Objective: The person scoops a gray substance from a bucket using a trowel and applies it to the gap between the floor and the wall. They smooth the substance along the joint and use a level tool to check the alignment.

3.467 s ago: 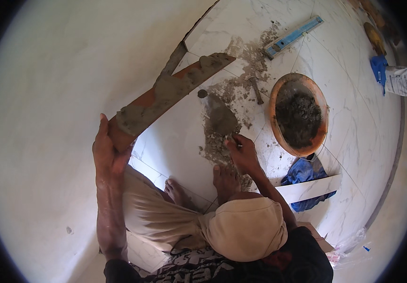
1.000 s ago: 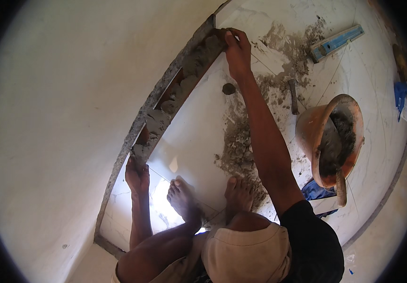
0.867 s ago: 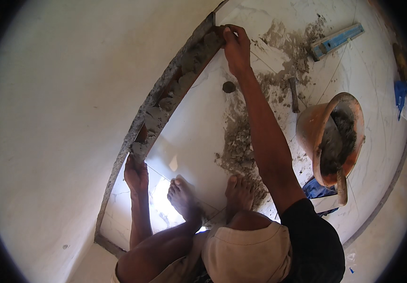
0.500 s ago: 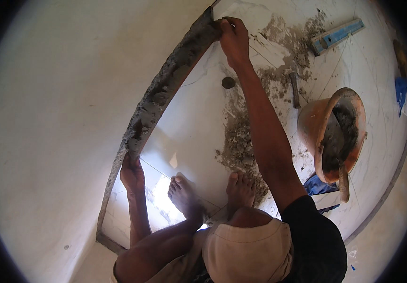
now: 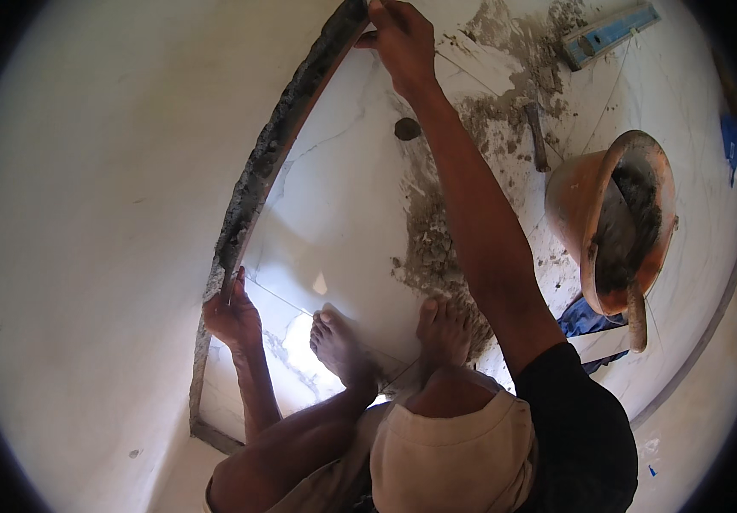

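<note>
A long, narrow tile strip (image 5: 279, 141) with a reddish edge stands along the foot of the pale wall (image 5: 112, 214), with wet grey mortar covering the side that faces the wall. My left hand (image 5: 233, 318) grips its near end, fingers curled round it. At the far end my right hand (image 5: 407, 47) holds it between thumb and fingers, close to the upper edge of the view. A rough grey groove runs between wall and floor beyond the near end. The strip's front face is mostly hidden from above.
Mortar crumbs and smears (image 5: 428, 231) lie on the marbled floor tiles, near a dark round spot (image 5: 407, 129). To the right are an orange bucket (image 5: 569, 197) of mortar with a wooden handle (image 5: 637, 318) sticking out, a dark-handled tool (image 5: 537, 137) and a blue level (image 5: 612, 36).
Both hands have brought the strip closer to the wall and tipped it more upright, so less of its mortared side shows. The view has shifted slightly.
</note>
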### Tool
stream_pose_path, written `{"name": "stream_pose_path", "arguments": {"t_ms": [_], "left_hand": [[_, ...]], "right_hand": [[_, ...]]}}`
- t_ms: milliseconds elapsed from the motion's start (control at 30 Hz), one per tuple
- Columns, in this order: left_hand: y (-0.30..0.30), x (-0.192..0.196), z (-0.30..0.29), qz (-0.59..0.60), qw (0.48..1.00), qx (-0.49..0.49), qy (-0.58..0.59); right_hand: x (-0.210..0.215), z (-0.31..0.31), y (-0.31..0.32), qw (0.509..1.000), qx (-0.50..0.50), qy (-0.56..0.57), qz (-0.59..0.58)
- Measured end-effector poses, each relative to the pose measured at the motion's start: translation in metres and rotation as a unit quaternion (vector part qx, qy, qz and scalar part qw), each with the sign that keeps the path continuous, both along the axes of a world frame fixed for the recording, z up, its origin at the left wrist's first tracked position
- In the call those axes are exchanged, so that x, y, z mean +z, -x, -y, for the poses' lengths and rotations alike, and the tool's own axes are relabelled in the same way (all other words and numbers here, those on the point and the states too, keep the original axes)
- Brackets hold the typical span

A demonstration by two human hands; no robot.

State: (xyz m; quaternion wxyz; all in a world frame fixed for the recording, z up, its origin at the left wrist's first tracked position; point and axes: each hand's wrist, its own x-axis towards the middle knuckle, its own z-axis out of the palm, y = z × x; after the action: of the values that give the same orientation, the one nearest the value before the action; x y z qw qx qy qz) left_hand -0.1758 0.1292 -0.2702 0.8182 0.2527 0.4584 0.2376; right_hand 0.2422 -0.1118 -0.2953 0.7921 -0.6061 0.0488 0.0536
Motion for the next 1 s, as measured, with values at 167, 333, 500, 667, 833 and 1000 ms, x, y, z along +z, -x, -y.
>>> {"name": "stream_pose_path", "arguments": {"t_ms": [167,333,500,667,833,1000], "left_hand": [[0.008,-0.005,0.019,0.048,0.986,-0.083,-0.138],[0.012,-0.025,0.023,-0.235,0.871,-0.201,-0.381],[0.016,-0.040,0.004,-0.357,0.728,-0.196,-0.552],[0.014,-0.042,0.004,-0.370,0.675,-0.173,-0.614],[0.020,-0.048,-0.008,-0.448,0.631,-0.206,-0.599],[0.028,-0.056,-0.020,-0.457,0.556,-0.215,-0.660]], "right_hand": [[-0.003,-0.008,0.002,0.999,-0.023,-0.023,0.009],[-0.011,-0.014,0.003,0.999,-0.032,-0.031,0.015],[-0.024,-0.009,0.007,1.000,-0.004,-0.005,0.017],[-0.028,-0.020,0.007,0.994,-0.058,0.019,0.087],[-0.033,-0.032,0.009,0.986,-0.107,0.096,0.087],[-0.029,-0.039,0.010,0.962,-0.145,0.185,0.141]]}}
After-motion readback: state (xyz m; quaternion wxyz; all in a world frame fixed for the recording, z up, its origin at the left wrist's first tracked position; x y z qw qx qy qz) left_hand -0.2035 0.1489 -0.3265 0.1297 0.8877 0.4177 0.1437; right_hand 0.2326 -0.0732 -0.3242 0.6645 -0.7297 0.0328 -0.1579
